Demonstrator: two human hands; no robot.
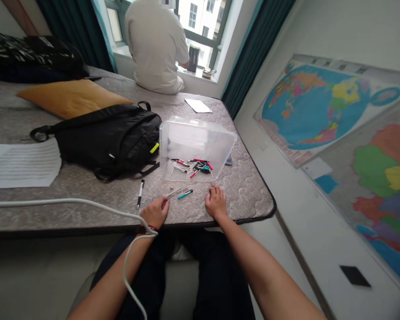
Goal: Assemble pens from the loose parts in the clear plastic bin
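Note:
My left hand [156, 211] rests at the mattress's front edge with its fingers closed; whatever may be in them is hidden. A thin pale rod [174, 192] lies at its fingertips, touching or just apart, I cannot tell. To its left is a black-and-white pen [140, 194], and to its right a teal pen [186, 194]. My right hand [216, 202] is on the mattress with curled fingers, its grip hidden underneath. Beyond both hands, a clear plastic box [196, 135] lies on its side, holding several red, black, teal and white pens or pen parts [200, 167].
A black backpack [111, 140] and printed sheets [23, 164] lie left on the mattress [246, 195]. A white cable [86, 202] runs over my left wrist. Farther back are a yellow cushion [71, 98], a white card [198, 106] and a seated person [156, 49].

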